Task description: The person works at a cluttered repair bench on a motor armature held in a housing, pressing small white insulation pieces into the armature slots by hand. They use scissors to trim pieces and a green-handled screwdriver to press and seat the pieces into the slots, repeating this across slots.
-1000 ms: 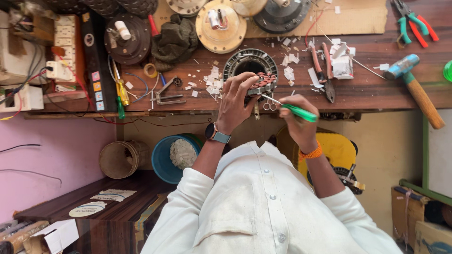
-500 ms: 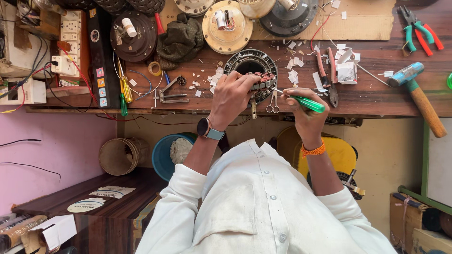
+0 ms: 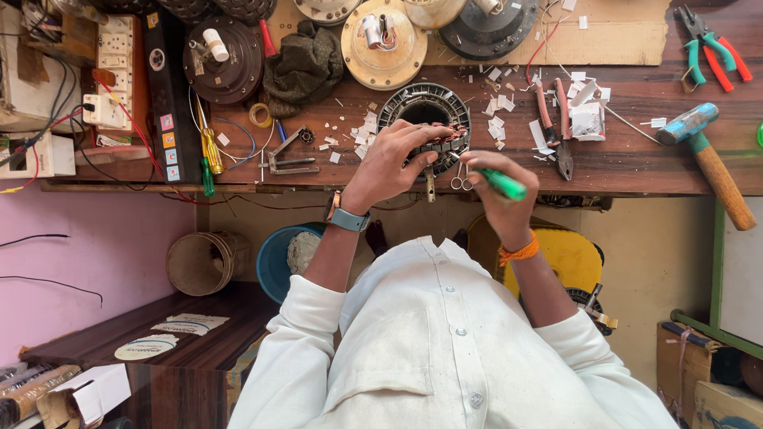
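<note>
At the workbench edge (image 3: pixel 119 184), your left hand (image 3: pixel 393 163) grips the ring-shaped stator (image 3: pixel 425 119); your right hand (image 3: pixel 497 187) pinches a green-handled tool (image 3: pixel 502 184). A slip could nick the copper windings or knock the small scissors (image 3: pixel 459 176) down.

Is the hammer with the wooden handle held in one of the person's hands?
No, the hammer lies on the workbench, apart from both hands.

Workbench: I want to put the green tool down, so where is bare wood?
Bare bench lies between the pliers and hammer. Around the stator under the left hand and right hand, paper scraps crowd it.
</note>
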